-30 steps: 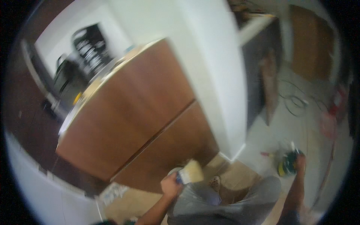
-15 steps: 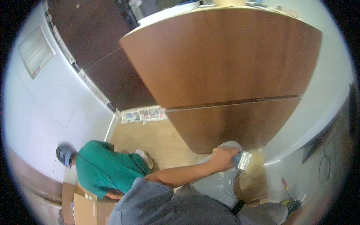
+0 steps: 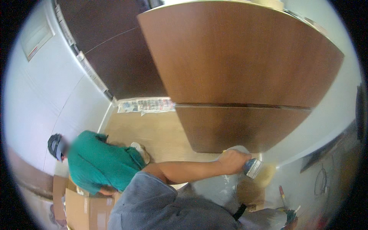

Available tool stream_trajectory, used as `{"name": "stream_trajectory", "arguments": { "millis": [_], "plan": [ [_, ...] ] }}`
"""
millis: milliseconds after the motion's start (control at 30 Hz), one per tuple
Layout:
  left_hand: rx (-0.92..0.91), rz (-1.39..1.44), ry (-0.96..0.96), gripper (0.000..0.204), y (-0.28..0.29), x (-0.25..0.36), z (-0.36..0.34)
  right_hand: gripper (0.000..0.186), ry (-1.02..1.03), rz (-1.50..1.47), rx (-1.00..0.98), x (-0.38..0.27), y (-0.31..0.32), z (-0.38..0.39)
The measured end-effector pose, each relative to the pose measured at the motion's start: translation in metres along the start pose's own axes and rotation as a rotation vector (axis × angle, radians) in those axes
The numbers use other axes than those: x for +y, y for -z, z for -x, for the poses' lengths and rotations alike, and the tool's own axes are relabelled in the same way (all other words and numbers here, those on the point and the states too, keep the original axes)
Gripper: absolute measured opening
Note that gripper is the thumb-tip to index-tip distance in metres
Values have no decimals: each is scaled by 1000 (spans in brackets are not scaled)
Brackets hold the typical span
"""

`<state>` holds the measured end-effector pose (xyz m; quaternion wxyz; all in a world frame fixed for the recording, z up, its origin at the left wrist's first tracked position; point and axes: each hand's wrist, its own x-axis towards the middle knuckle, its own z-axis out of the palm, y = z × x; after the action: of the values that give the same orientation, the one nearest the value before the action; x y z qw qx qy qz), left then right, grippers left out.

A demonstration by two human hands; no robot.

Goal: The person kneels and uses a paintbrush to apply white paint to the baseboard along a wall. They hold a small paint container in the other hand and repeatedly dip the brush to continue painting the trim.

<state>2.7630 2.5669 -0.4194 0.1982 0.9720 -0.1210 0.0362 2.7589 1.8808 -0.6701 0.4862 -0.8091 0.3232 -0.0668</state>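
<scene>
My left hand (image 3: pixel 234 162) reaches across from the lower middle, closed around a wide flat paintbrush (image 3: pixel 253 168). The brush has a dark blue upper part, a shiny metal band and what look like broad cream bristles, blurred at their edge. It hangs near the low right corner of a large brown wooden panel (image 3: pixel 230 57), close to the foot of the pale wall (image 3: pixel 299 149). Below the hand are my grey trousers (image 3: pixel 214 189), spotted with white. I cannot make out my right hand.
Another person in a green shirt (image 3: pixel 103 161) bends over a cardboard box (image 3: pixel 88 209) at the left. Printed paper (image 3: pixel 145 105) lies along the dark door's (image 3: pixel 122 57) foot. A red-handled tool (image 3: pixel 282 195) stands at the lower right, near a cable (image 3: pixel 321 184).
My left hand has shifted slightly right and down with the brush, which has turned to point more down and right. The view has tilted, and the other person appears farther left.
</scene>
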Motion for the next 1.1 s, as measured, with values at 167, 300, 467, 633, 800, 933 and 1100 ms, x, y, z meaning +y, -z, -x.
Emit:
{"name": "stream_trajectory", "arguments": {
  "millis": [167, 300, 467, 633, 800, 933, 1100],
  "plan": [
    [-341, -110, -197, 54, 18, 1, -44, 31, 84, -577, -122, 50, 61, -21],
    [-392, -321, -176, 37, 5, -13, -39, 31, -116, -504, 215, 10, -22, 29],
    [-359, -205, -237, 39, -25, -19, -74, 32, -313, -674, 319, -15, -22, 57],
    [-584, -48, -266, 43, -47, -20, -126, 34, -572, -356, 267, -23, -36, 41],
    [-835, -88, -152, 48, -90, 32, -183, 35, -559, -263, 180, 43, -27, 44],
    [-1026, -223, -31, 50, -80, 83, -195, 26, -673, -574, 284, 3, -38, 65],
    [-1033, -329, -110, 38, -39, 120, -194, 18, -739, -548, 216, -131, 15, 82]
  ]
}}
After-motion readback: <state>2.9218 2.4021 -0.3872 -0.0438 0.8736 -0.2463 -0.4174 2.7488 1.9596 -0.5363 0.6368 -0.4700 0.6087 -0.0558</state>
